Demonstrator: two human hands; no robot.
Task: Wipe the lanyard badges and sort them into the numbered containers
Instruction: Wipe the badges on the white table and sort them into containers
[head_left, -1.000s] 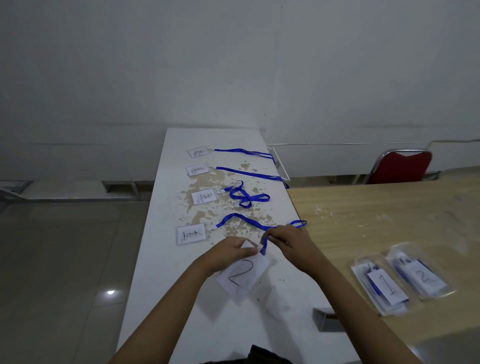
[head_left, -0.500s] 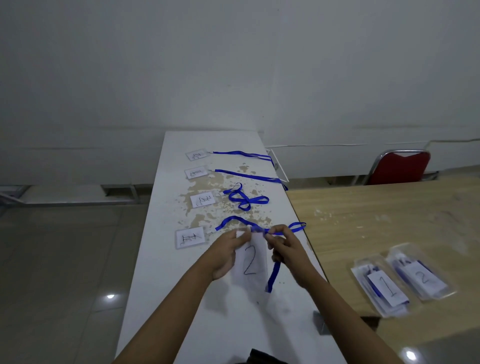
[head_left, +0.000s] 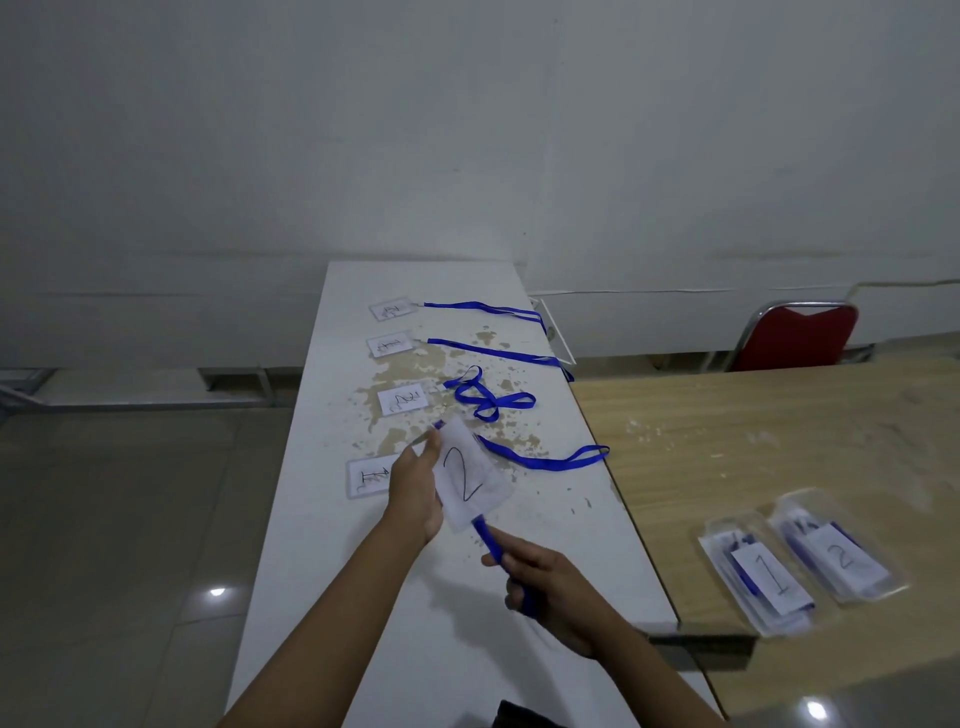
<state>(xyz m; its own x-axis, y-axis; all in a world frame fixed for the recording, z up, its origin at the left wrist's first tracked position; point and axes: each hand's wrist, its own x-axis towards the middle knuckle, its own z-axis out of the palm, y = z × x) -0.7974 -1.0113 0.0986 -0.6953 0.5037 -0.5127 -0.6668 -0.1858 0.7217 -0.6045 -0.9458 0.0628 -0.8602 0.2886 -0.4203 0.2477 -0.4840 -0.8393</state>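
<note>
The right hand (head_left: 550, 582) has drawn back toward the person, fist wrapped round the blue lanyard (head_left: 488, 535), while the left hand (head_left: 415, 488) pinches the "2" badge (head_left: 470, 480) above the table (head_left: 311, 545), apparently gathering it for container 2 (head_left: 839, 558).

1. A plain grey-white wall (head_left: 467, 130) is filling the upper half of the frame.
2. A long white table (head_left: 322, 545) is running up the centre, its top flaking brown.
3. A wooden table (head_left: 753, 441) is butting against it at right.
4. A red chair (head_left: 797, 335) is standing at right.
5. The tiled floor (head_left: 130, 519) is reflecting a lamp at lower left.
</note>
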